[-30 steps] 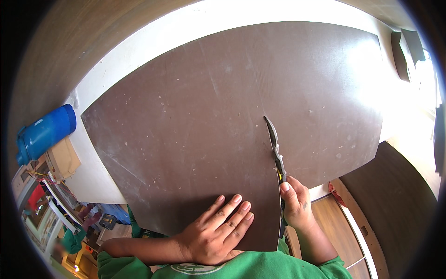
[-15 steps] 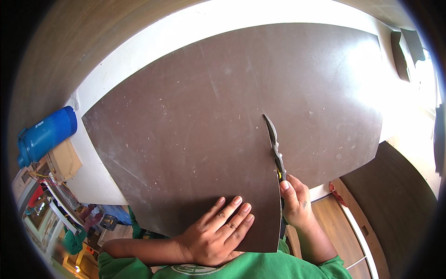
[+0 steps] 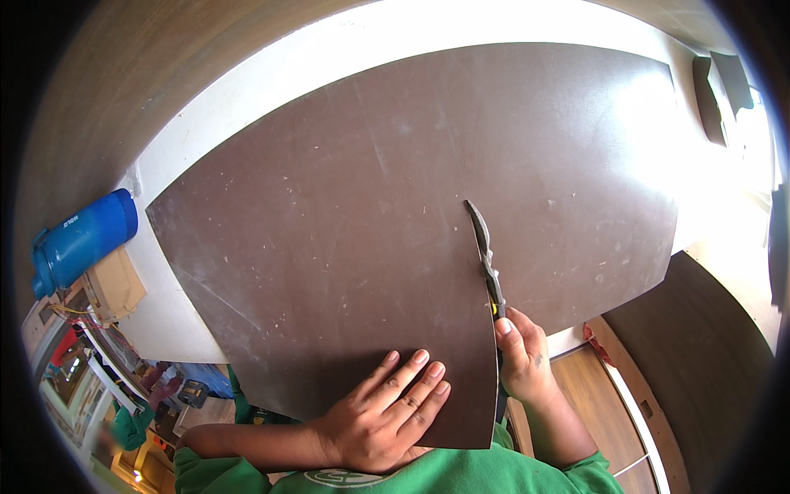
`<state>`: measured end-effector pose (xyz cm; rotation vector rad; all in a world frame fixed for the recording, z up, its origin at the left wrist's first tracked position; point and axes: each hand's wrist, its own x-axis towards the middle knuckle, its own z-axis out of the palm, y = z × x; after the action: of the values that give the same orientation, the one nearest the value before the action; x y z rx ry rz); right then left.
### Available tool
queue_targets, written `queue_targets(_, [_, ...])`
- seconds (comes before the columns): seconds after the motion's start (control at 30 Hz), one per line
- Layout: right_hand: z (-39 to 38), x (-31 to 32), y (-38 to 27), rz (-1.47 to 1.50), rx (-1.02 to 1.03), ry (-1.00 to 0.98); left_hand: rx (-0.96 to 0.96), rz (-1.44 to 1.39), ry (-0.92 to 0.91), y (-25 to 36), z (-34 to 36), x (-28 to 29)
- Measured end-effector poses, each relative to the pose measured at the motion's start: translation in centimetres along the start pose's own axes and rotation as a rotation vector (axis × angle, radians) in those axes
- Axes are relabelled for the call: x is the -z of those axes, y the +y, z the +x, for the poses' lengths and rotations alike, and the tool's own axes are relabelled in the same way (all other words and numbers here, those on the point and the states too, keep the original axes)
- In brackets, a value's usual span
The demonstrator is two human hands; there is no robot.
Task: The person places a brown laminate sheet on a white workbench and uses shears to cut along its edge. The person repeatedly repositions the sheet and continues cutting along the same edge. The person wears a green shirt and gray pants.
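Observation:
A large brown sheet [image 3: 354, 230], thin and scuffed with pale specks, lies before me and reaches over the near edge toward my body. My left hand [image 3: 387, 416] rests flat on its near part, fingers stretched out and holding nothing. A slit runs from the near edge up through the sheet. In that slit sits a pair of dark snips [image 3: 486, 259] with a bit of yellow by the handle, blades pointing away from me. My right hand [image 3: 527, 358] is closed round their handles, just right of the cut edge. The sheet hides the lower blade and part of the handles.
Under the sheet is a white surface [image 3: 239, 115]. A blue bottle [image 3: 86, 239] lies at the left, by pieces of tan board [image 3: 115, 284]. Another dark curved panel [image 3: 691, 321] stands at the right. Lower left, a power tool [image 3: 193, 393] and a person in green [image 3: 132, 428] show.
The snips and my right hand have shifted very slightly away from me along the cut. My left hand stays in place on the sheet.

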<state>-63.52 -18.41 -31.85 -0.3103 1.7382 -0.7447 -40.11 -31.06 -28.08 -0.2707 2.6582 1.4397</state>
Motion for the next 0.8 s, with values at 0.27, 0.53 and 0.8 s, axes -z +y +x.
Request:
queue_targets(0.27, [0.12,0.03,-0.19,-0.053,-0.024,0.016,0.001,-0.011,0.005,0.07,-0.02,0.01])
queue_targets(0.53, [0.43,0.08,-0.37,0.011,-0.026,-0.018,0.0,-0.015,0.008,0.22,-0.05,0.09])
queue_targets(0.8, [0.38,-0.1,-0.57,0.011,-0.01,0.005,-0.007,-0.011,0.003,0.16,0.03,0.19])
